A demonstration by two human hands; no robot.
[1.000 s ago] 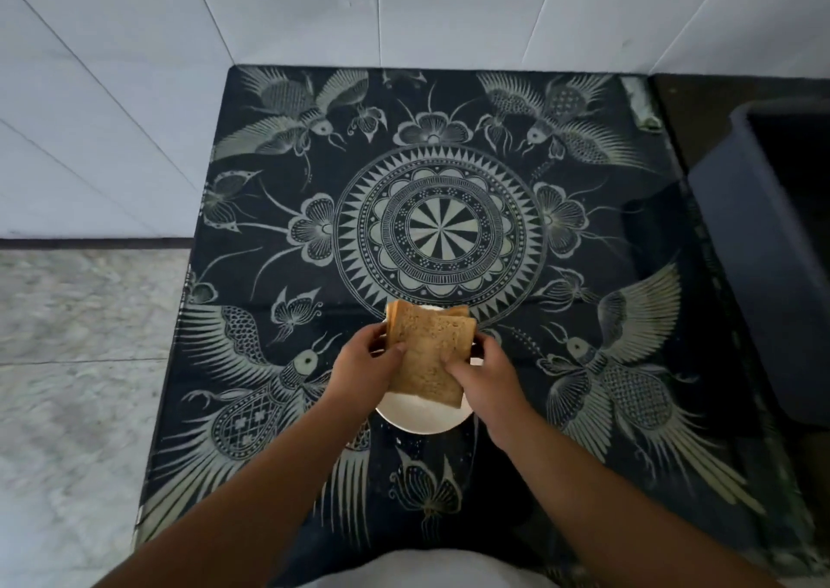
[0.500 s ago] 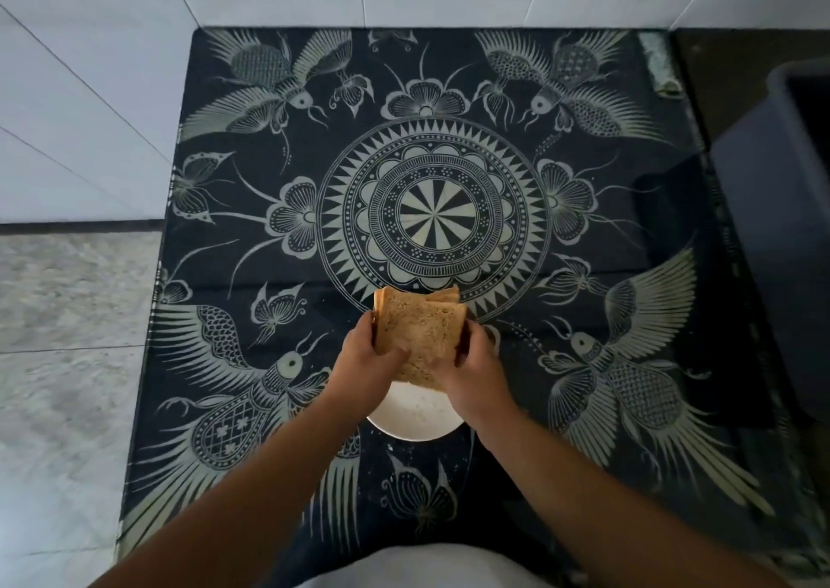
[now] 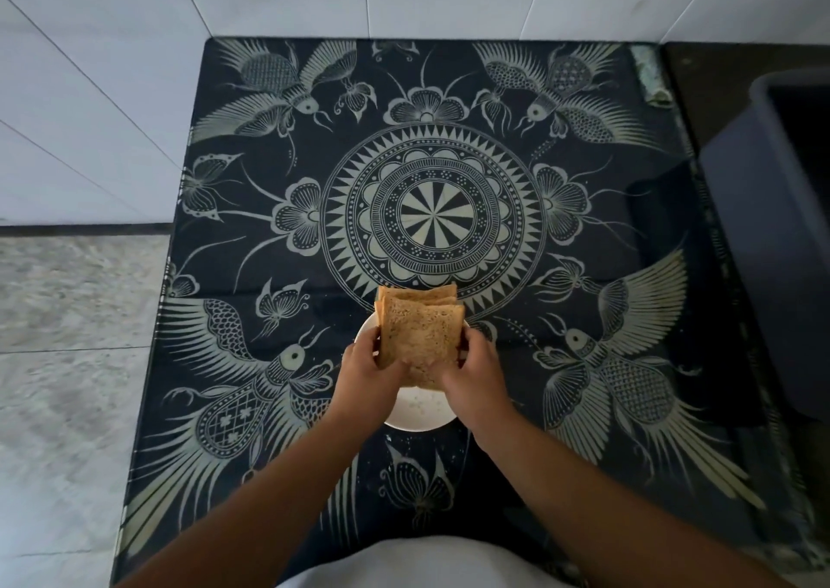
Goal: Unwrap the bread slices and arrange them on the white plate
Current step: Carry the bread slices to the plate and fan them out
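Observation:
A small stack of brown bread slices (image 3: 420, 331) is held between both my hands just above a white plate (image 3: 420, 414). My left hand (image 3: 366, 374) grips the stack's left edge with the thumb on top. My right hand (image 3: 471, 378) grips its right edge. The slices fan apart slightly at the far end. Most of the plate is hidden under the bread and hands; crumbs show on its near part. No wrapper is visible.
The plate rests on a dark table (image 3: 449, 161) covered with a black cloth printed with a pale mandala, birds and butterflies. A dark grey bin (image 3: 781, 228) stands at the table's right side. White tiled wall lies behind, marbled floor to the left.
Both hands with the bread stack have shifted slightly toward me over the plate, with more of the plate's far-left rim showing. The grip is unchanged.

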